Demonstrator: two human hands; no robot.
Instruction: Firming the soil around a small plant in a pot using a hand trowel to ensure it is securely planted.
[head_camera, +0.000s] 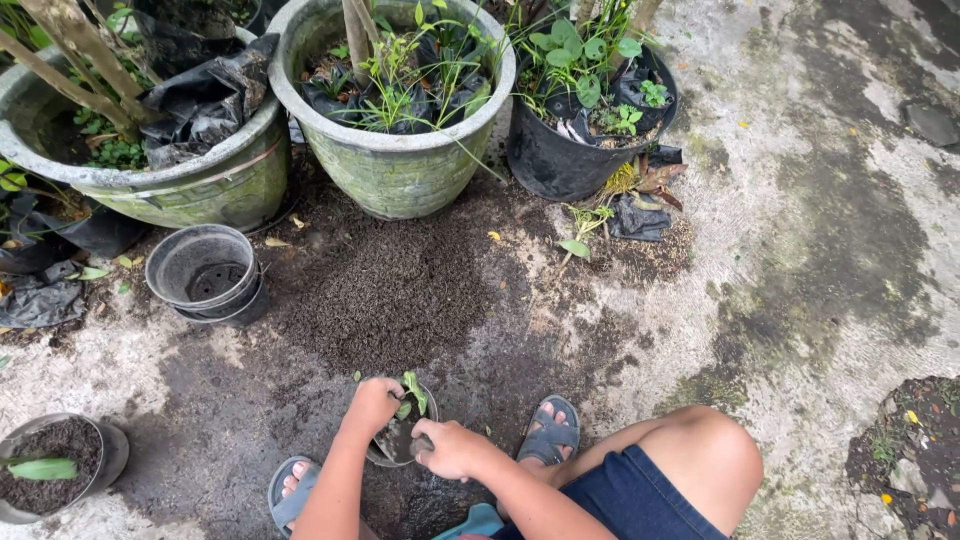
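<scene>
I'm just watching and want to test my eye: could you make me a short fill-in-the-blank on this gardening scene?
1. Both hands, left hand and right hand, are at a small pot holding a green ____.
2. The heap of soil lies on the ____.
3. The empty pots are stacked and coloured ____.

Missing words: seedling; ground; grey

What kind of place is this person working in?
Most likely an outdoor garden corner or yard: big mossy planters stand on stained concrete ground, loose soil is spread out, and both hands hold a small seedling pot.
</scene>
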